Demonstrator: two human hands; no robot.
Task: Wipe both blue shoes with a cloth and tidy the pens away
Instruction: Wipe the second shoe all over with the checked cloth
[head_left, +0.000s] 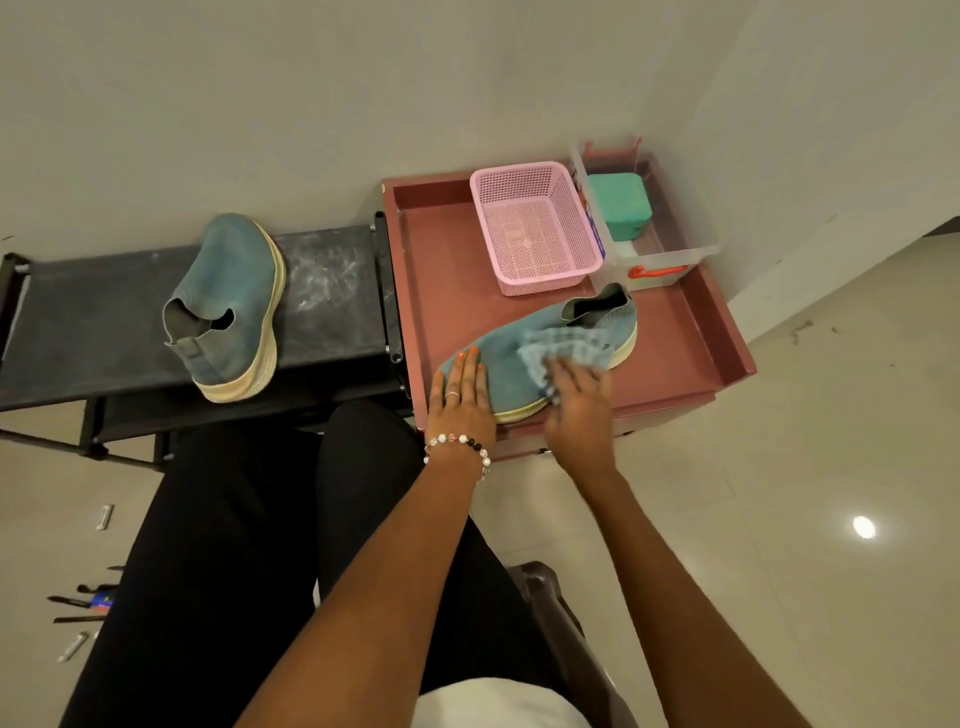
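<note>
1. The pens (83, 605) lie scattered on the floor, well to the left of the pink tray (691, 332) and below it in view, beside the person's leg. They look light, thin and stiff, likely to roll; a pinch at mid-barrel should lift each one.

2. The second blue shoe (228, 306) stands upright on the black rack (322, 301), just left of the tray. Its knit upper looks soft and its pale sole thick and firmer, so the sole edge or heel collar seems the surer hold.

3. The left hand (460, 400) lies flat with straight fingers on the toe of the blue shoe (498, 364) that rests in the tray's near part, pressing it still rather than clasping it.

4. The cloth (561, 348) is soft and limp, bunched on that shoe's upper.

5. The right hand (576, 405) presses the cloth against the upper; its fingers appear curled into the fabric, though motion blur hides the exact hold.

6. The pink basket (535, 228) sits at the tray's far side, a likely home for the pens.
</note>
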